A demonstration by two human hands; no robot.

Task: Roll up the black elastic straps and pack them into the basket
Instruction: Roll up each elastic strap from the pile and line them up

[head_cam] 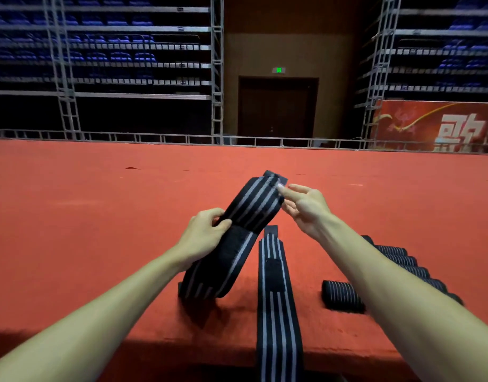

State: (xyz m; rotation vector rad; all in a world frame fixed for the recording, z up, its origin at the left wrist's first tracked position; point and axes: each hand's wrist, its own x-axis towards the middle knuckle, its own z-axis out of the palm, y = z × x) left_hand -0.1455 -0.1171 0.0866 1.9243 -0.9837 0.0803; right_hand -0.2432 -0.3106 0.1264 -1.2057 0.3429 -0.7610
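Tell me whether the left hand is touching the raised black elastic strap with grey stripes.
Touching. The head view shows the left hand gripping the raised black elastic strap with grey stripes, with the thumb lying across its front face.

The lifted strap (248,213) is showing matt black woven elastic with grey stripes and a fuzzy patch (231,245). The red surface (99,216) is looking like matt, napped carpet cloth. The frames (216,78) beyond its far edge are gleaming as bare metal.
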